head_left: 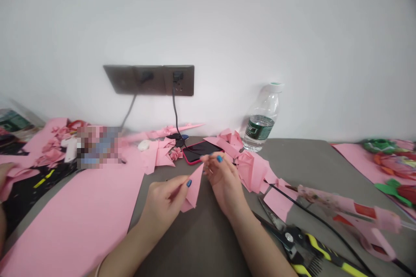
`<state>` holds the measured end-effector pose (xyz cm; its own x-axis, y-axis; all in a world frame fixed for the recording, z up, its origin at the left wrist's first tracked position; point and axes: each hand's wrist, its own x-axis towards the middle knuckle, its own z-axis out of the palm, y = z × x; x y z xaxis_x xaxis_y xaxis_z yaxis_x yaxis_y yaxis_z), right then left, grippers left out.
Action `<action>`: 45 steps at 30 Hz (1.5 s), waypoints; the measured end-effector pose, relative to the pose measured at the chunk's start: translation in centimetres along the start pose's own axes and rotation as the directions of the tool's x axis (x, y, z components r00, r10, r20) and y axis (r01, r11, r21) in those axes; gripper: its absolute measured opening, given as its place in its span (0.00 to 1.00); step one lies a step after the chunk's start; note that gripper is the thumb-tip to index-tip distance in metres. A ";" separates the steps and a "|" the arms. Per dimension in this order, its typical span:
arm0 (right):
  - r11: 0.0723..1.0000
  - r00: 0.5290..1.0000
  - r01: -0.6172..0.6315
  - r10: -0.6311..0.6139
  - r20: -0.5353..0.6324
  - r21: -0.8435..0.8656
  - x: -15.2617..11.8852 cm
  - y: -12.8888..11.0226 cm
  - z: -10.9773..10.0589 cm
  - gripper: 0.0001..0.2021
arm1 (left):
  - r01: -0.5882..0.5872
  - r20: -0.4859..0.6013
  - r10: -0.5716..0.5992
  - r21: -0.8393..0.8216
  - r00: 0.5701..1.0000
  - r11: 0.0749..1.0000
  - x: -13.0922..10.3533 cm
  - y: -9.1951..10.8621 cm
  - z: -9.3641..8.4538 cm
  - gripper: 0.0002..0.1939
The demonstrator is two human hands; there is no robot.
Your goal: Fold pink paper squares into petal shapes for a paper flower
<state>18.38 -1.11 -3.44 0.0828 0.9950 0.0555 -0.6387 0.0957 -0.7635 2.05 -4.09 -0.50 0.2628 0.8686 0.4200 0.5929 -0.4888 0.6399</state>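
Between the thumb and fingers of my left hand [167,199] is a small folded piece of pink paper [194,188], pointed at its upper end. My right hand [224,181] is closed in a pinch at that pointed tip, with blue nail polish on the thumb. The exact contact at the fingertips is too small to make out fully. Just behind my hands lies a phone [198,152] with a pink edge. Folded pink paper shapes [251,169] lie right beside my right hand.
A large pink sheet [94,212] covers the left side. At right are a glue gun [354,214], black-and-yellow pliers [292,242] and a cable. A water bottle [262,119] stands by the wall, below and right of a socket panel [149,80]. Another person's hand [4,177] shows far left.
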 end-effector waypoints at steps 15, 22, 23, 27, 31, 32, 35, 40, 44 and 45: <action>0.997 0.972 -0.037 0.053 0.230 -0.072 -1.1 0.3 1.3 0.10 | 0.136 0.062 -0.127 -0.166 0.990 0.977 0.5 0.4 0.1 0.16; 0.996 0.970 -0.069 0.082 0.227 -0.064 -1.1 0.2 1.5 0.12 | 0.230 0.113 -0.209 -0.237 0.971 0.944 0.6 0.2 0.2 0.17; 0.996 0.971 -0.069 0.080 0.224 -0.060 -1.0 0.2 1.4 0.12 | 0.238 0.120 -0.215 -0.240 0.969 0.941 0.6 0.2 0.2 0.17; 0.998 0.978 -0.064 0.069 0.198 -0.028 -0.9 0.5 1.1 0.12 | 0.246 0.154 -0.216 -0.220 0.964 0.944 0.7 0.0 0.2 0.18; 0.998 0.981 -0.041 0.048 0.186 -0.041 -0.7 0.9 0.8 0.11 | 0.241 0.177 -0.207 -0.198 0.962 0.950 0.7 -0.3 0.2 0.18; 0.998 0.981 -0.036 0.044 0.187 -0.049 -0.7 1.0 0.8 0.11 | 0.242 0.177 -0.209 -0.193 0.962 0.951 0.7 -0.4 0.2 0.18; 0.997 0.981 -0.030 0.042 0.191 -0.069 -0.7 1.0 0.8 0.12 | 0.252 0.188 -0.219 -0.178 0.958 0.951 0.8 -0.5 0.2 0.17; 0.997 0.981 -0.073 0.079 0.177 -0.039 -0.7 0.8 0.9 0.12 | 0.255 0.232 -0.214 -0.166 0.949 0.953 1.0 -0.8 -0.1 0.18; 0.993 0.982 -0.115 0.113 0.150 0.006 -0.7 0.8 1.0 0.14 | 0.232 0.298 -0.175 -0.166 0.938 0.959 1.1 -1.2 -0.4 0.19; 0.993 0.983 -0.114 0.112 0.148 0.007 -0.7 0.8 1.0 0.14 | 0.213 0.304 -0.158 -0.158 0.939 0.964 1.1 -1.3 -0.6 0.20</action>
<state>17.07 -1.69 -3.44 -0.1032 0.9926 0.0643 -0.6490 -0.0183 -0.7605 1.13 -2.49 -0.53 0.3851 0.9177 0.0979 0.5075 -0.2992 0.8080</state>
